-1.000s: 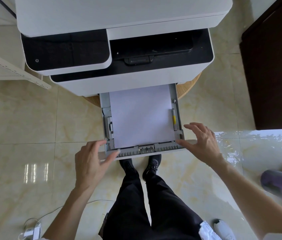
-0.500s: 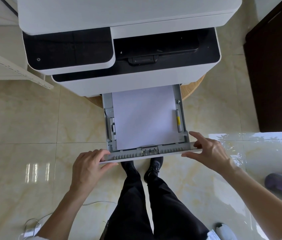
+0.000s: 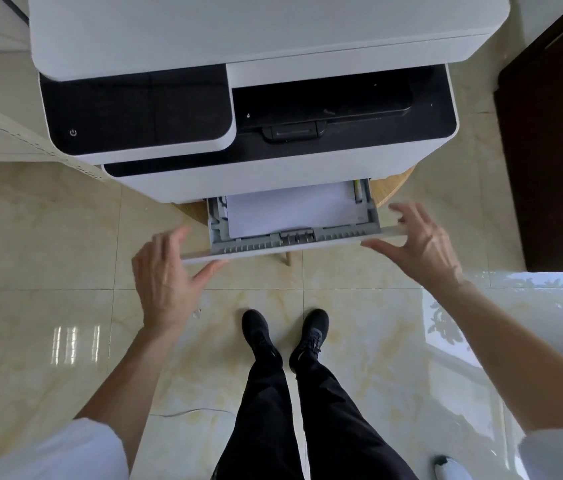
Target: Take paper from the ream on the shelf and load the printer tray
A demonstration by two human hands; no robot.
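Observation:
A white and black printer (image 3: 273, 98) stands on a round wooden stand. Its grey paper tray (image 3: 273, 245) sticks out only a short way from the bottom, with a stack of white paper (image 3: 290, 209) lying flat in it. My left hand (image 3: 166, 271) rests against the left end of the tray's front lip, thumb under the edge, fingers spread. My right hand (image 3: 422, 244) touches the right end of the lip with its thumb, fingers apart and blurred. Neither hand holds paper. The ream and shelf are out of view.
A dark wooden cabinet (image 3: 557, 150) stands at the right. A pale shelf edge (image 3: 31, 140) slants at the left. My black shoes (image 3: 285, 337) and legs are on the glossy tiled floor below the tray. The wooden stand (image 3: 394, 185) shows under the printer.
The tray has slid most of the way back into the printer, with both hands following at its front corners. Much less paper shows now. The camera has moved back.

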